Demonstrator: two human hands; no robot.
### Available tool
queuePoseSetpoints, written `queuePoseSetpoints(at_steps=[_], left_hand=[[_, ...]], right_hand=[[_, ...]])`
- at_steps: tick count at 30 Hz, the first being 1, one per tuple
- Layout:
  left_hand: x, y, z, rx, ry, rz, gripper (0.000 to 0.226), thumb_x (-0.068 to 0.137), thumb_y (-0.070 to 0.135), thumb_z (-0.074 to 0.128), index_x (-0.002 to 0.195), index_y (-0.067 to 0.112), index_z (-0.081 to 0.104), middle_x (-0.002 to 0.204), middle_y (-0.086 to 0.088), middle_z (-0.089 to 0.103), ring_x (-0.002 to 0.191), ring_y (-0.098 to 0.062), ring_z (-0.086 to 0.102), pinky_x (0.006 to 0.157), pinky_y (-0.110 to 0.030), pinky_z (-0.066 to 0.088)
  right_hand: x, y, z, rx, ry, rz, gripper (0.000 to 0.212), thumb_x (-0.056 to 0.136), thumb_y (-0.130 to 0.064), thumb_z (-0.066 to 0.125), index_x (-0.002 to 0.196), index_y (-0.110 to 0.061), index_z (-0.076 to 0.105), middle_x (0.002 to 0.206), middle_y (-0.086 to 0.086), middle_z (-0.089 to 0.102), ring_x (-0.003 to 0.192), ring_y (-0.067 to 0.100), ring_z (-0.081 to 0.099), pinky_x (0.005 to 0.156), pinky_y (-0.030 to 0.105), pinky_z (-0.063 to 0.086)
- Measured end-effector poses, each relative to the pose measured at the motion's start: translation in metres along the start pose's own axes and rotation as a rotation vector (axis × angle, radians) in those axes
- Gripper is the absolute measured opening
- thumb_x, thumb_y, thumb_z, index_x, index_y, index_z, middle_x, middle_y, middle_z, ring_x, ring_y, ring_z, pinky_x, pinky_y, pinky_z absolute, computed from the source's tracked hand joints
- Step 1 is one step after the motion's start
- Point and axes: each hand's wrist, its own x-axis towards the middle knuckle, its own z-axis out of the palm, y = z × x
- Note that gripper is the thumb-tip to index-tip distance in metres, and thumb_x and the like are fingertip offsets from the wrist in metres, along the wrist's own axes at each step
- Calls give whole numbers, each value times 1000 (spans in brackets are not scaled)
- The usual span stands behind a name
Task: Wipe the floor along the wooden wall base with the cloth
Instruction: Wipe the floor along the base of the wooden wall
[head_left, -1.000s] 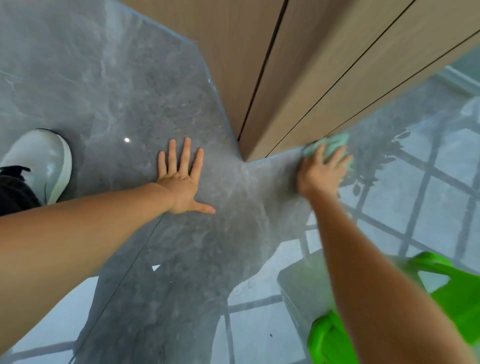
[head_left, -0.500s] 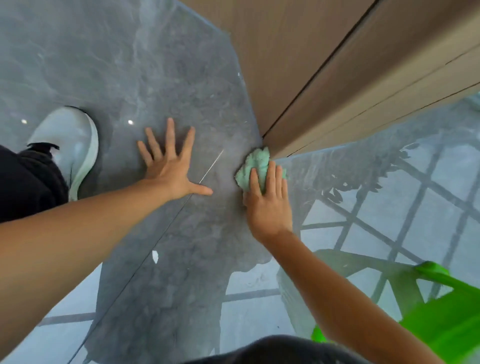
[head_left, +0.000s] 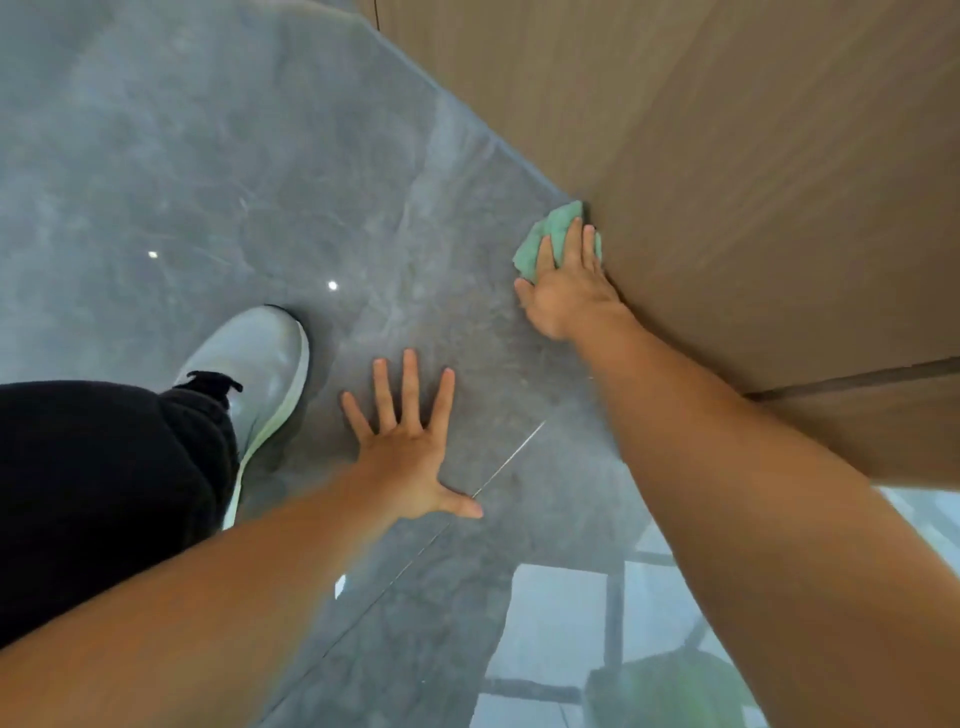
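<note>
A crumpled green cloth lies on the glossy grey floor, pressed right against the foot of the wooden wall. My right hand lies flat on top of the cloth, fingers pointing away from me, covering its near half. My left hand rests flat on the floor nearer to me, fingers spread wide, holding nothing.
My white shoe and black trouser leg are planted on the floor at the left. A thin tile joint runs diagonally past my left thumb. A window reflection shines on the floor at lower right.
My right hand has slid the cloth around the wall corner and further along the base, away from me. My view has shifted, so the left hand and shoe sit lower in the frame.
</note>
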Motion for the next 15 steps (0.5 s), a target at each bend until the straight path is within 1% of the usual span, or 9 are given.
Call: queuePoseSetpoints(at_steps=[3, 5, 7, 8, 10, 12, 15], left_hand=[[-2, 1, 2, 24, -2, -16, 161, 21, 98, 44, 136, 30, -43, 141, -14, -56, 121, -42, -57, 85, -71, -34], [-3, 2, 0, 19, -7, -7, 160, 20, 98, 43, 136, 31, -43, 140, -13, -57, 121, -41, -57, 85, -71, -34], [-2, 4, 0, 2, -7, -14, 159, 18, 99, 41, 134, 33, -46, 138, -11, -59, 121, -40, -58, 89, -72, -30], [-3, 4, -2, 0, -13, -20, 159, 17, 100, 40, 132, 34, -47, 136, -10, -61, 119, -39, -60, 91, -73, -28], [-5, 6, -5, 0, -38, -36, 159, 15, 100, 41, 129, 35, -50, 133, -9, -64, 116, -37, -62, 96, -75, -23], [-9, 9, -9, 16, -73, -50, 160, 16, 100, 43, 126, 35, -53, 131, -9, -65, 115, -39, -62, 99, -77, -18], [-14, 13, -15, 48, -105, -62, 160, 14, 101, 41, 125, 35, -54, 131, -12, -64, 123, -45, -54, 101, -79, -13]], right_hand=[[13, -4, -2, 18, 25, 19, 77, 95, -50, 36, 150, -5, 6, 156, 30, -9, 145, 43, -9, 120, 48, -2], [-13, -5, 11, 41, 94, 16, 80, 93, -52, 40, 149, -5, 10, 156, 31, -1, 144, 44, -1, 120, 51, 4], [-61, -3, 31, 79, 155, -7, 81, 91, -56, 39, 149, -4, 14, 154, 33, 6, 144, 45, 4, 120, 52, 7], [-91, -3, 43, 105, 153, -16, 82, 91, -58, 37, 148, -4, 15, 154, 34, 7, 144, 45, 5, 120, 52, 8], [-159, 1, 71, 139, 121, -27, 83, 91, -62, 33, 149, -5, 17, 154, 34, 8, 145, 44, 5, 120, 52, 12], [-227, 13, 99, 159, 96, -9, 81, 91, -62, 34, 148, -5, 23, 153, 34, 13, 144, 46, 8, 118, 54, 18], [-299, 33, 126, 139, 36, 79, 78, 91, -61, 34, 147, -7, 26, 153, 34, 15, 143, 49, 9, 115, 56, 24]])
